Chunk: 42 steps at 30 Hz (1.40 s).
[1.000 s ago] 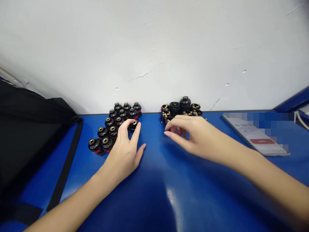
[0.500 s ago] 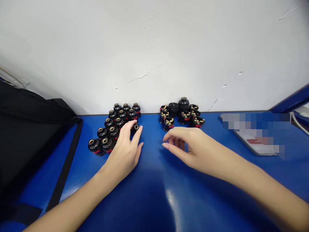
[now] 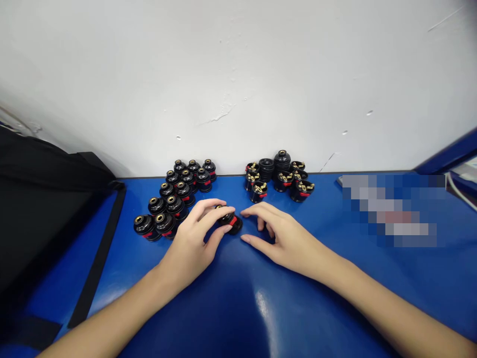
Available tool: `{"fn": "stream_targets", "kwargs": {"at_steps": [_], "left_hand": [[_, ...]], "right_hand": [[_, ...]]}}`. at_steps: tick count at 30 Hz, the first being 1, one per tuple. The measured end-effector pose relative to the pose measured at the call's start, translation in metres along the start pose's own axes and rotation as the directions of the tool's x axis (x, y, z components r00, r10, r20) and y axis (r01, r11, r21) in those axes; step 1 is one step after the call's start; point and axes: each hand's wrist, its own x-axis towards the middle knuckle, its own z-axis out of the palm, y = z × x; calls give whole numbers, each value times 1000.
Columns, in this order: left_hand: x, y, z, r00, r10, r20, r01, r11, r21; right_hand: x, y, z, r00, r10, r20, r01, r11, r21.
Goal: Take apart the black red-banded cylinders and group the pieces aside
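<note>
Just left of centre, my left hand (image 3: 203, 228) is closed around a black lamp holder (image 3: 233, 223) with a red tab, tilted so its base faces right. My right hand (image 3: 274, 228) is close to that base, thumb and fingers apart, holding nothing. To the left stand several black domed lamp holders (image 3: 175, 206) in slanting rows, with brass collars on top and red tabs on their sides. Behind my right hand, lamp holder bases (image 3: 259, 191) with brass contacts stand upright, beside a ribbed black shell (image 3: 266, 170) and a domed cap (image 3: 282, 160).
A blue tabletop (image 3: 223, 308) runs up to a white wall (image 3: 238, 89). On the left lies a black fabric bag (image 3: 44, 199) with a strap (image 3: 99, 263). A blurred-out flat object (image 3: 398, 214) lies at the right, near a blue frame bar (image 3: 447, 154).
My left hand has brought the lamp holder right and toward me, away from the rows, and tilted it. My right hand has moved a little left, closer to it.
</note>
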Motion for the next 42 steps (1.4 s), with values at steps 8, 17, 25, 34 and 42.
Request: {"fn": "stream_targets", "kwargs": {"at_steps": [8,17,25,34,42], "left_hand": [[-5,-4,10,957,-269,112,291,873,-390],[-2,-1,1,979,-52,196,69,994,-82],[-1,3,-1,968,-48,248,71,994,-84],[-3,5,0,975,-63,212,85,992,-93],[-2,8,1,968,-144,206,172,977,-128]], "right_hand": [[1,3,5,998,63,-7,-57,940,336],[-1,-2,9,989,114,96,-149,788,597],[-2,-7,10,992,64,105,-113,822,559],[-2,-7,8,994,40,105,-90,846,526],[-3,-3,10,997,-82,13,67,886,460]]}}
